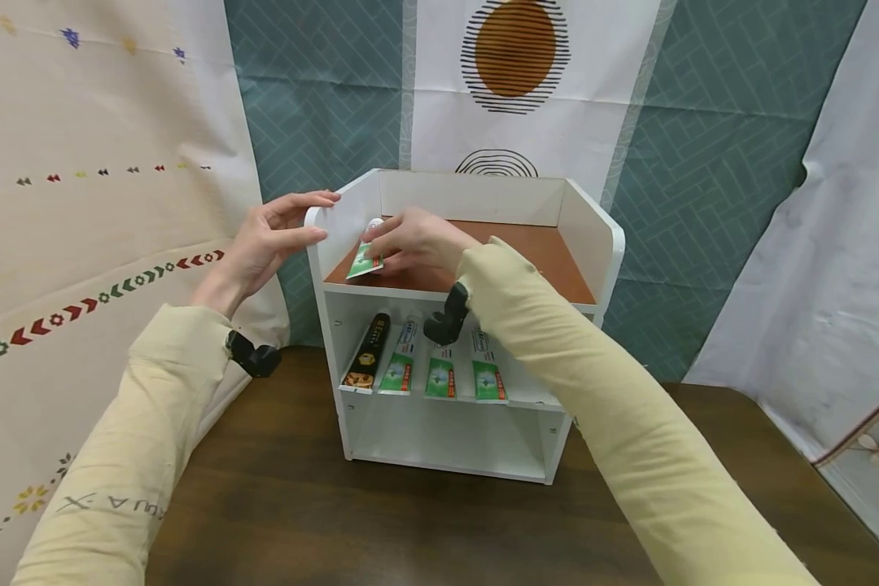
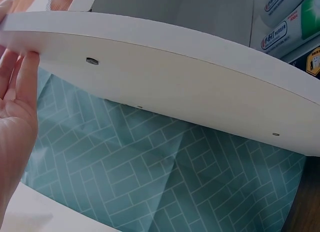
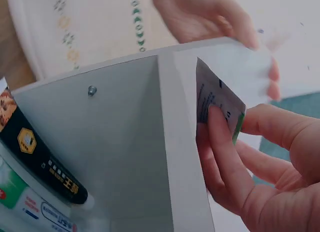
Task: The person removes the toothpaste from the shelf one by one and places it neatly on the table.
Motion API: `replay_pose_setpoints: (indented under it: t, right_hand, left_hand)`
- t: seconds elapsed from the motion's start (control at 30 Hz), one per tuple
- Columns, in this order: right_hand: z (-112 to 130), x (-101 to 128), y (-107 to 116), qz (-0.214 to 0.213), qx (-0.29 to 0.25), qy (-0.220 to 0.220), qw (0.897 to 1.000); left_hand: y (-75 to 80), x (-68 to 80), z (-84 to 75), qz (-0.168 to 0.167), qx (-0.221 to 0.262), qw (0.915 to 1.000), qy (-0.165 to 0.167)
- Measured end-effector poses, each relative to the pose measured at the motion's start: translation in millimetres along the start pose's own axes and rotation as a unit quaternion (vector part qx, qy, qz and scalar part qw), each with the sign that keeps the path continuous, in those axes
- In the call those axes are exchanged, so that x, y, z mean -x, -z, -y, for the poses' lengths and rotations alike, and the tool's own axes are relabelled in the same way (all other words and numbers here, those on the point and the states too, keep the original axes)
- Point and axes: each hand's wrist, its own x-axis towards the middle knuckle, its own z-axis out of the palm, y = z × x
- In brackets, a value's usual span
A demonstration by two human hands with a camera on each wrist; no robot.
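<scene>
A small white shelf unit [image 1: 579,220] with a brown top board stands on the table. My left hand [image 1: 258,244] grips the upper front corner of its left side panel [image 2: 165,66], fingers and thumb on either side of the edge. Over the top board's left end, my right hand [image 1: 417,242] pinches a green-and-white toothpaste tube [image 1: 365,259] between thumb and fingers. The tube's white cap points to the back, and its flat end lies towards the front edge. In the right wrist view, the fingers cover part of the tube [image 3: 215,94].
On the middle shelf lie a black toothpaste tube [image 1: 369,354] at the left and three green-and-white toothpaste tubes [image 1: 399,358] beside it, flat ends forward. Below is a bottom compartment [image 1: 447,435]. Patterned cloths [image 1: 322,106] hang behind the dark wooden table [image 1: 381,529].
</scene>
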Motion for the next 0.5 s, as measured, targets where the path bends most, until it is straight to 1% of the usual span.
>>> replay_pose_setpoints:
  t: [0.1, 0.13, 0.2, 0.33, 0.43, 0.5]
  right_hand:
    - [-4, 5, 10, 0.015, -0.074, -0.013, 0.997]
    - [-5, 7, 13, 0.018, -0.088, -0.014, 0.996]
    - [-7, 12, 21, 0.024, -0.103, -0.014, 0.994]
    - [-6, 24, 35, 0.034, -0.083, -0.004, 0.996]
    - [-1, 34, 44, 0.038, -0.107, 0.008, 0.994]
    - [2, 41, 49, 0.035, -0.134, 0.014, 0.990]
  left_hand:
    - [-1.4, -0.8, 0.4, -0.002, -0.003, 1.0000, -0.001]
    - [-1.7, -1.0, 0.7, -0.002, -0.004, 1.0000, -0.002]
    - [-2.0, -1.2, 1.2, -0.002, -0.004, 1.0000, -0.004]
    - [-1.7, -0.7, 1.5, 0.000, 0.002, 1.0000, -0.009]
    - [-1.2, -0.4, 1.0, 0.004, 0.009, 0.9999, -0.013]
    - [-1.0, -0.2, 0.2, 0.006, 0.012, 0.9998, -0.016]
